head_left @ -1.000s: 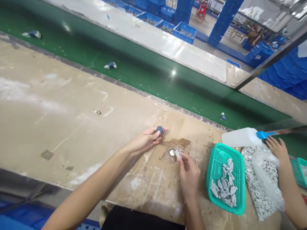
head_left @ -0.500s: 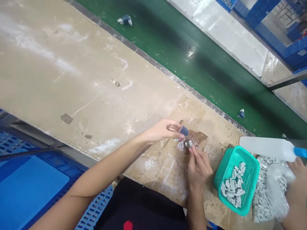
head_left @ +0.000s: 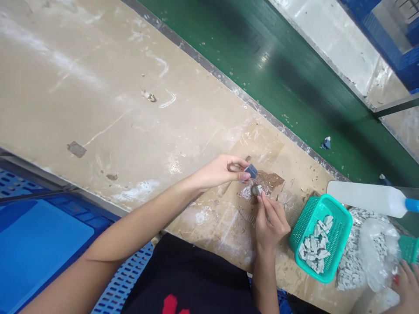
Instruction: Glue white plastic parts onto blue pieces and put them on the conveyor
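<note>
My left hand (head_left: 225, 171) pinches a small dark blue-grey block (head_left: 251, 171) between thumb and fingers, just above the tabletop. Close beneath it, the fingertips of my right hand (head_left: 272, 220) are closed on a small whitish piece (head_left: 260, 188). That piece is against a round, shiny, dark object (head_left: 255, 190); whether my right hand holds both I cannot tell. Under the hands lies a brown patch (head_left: 273, 182) with a wet-looking, glossy surface. To the right of my right hand stands a green plastic basket (head_left: 296, 222) with several grey-white pieces (head_left: 316, 249) in it.
Beyond the basket lie a clear plastic bag (head_left: 375, 257) of grey-white pieces and a white bottle (head_left: 366, 198) with a blue cap. Another person's hand (head_left: 409, 283) is at the lower right. A green strip (head_left: 262, 56) borders the table (head_left: 108, 96); a blue-and-white piece (head_left: 326, 143) lies on it.
My left hand has turned the blue-grey block slightly. The other person's hand has moved down from beside the bottle. The view has shifted, and one piece on the green strip has left it.
</note>
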The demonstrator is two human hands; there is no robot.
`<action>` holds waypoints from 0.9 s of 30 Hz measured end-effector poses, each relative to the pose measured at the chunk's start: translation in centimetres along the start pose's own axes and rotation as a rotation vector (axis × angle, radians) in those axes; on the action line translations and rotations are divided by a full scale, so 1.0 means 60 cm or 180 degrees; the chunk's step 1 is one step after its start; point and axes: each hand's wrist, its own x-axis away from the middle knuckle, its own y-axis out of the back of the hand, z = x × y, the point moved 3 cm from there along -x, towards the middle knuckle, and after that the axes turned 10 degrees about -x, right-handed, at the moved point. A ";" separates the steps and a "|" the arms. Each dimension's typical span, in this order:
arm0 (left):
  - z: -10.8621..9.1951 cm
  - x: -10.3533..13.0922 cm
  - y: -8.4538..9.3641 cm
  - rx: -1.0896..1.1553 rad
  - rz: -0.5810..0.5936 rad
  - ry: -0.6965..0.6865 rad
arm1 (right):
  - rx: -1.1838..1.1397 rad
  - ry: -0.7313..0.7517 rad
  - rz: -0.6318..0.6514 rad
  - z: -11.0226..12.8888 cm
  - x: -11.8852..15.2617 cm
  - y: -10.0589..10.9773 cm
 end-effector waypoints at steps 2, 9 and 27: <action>0.006 0.000 -0.003 -0.0179 -0.0110 -0.0007 | -0.0103 -0.0361 -0.0212 0.001 0.000 0.010; 0.030 0.006 -0.054 -0.0266 0.0111 -0.0014 | -0.0690 -0.1168 -0.0711 0.021 -0.003 0.044; 0.014 0.039 -0.079 -0.0138 -0.0172 -0.0275 | -0.0740 -0.0723 -0.0017 0.056 -0.024 0.035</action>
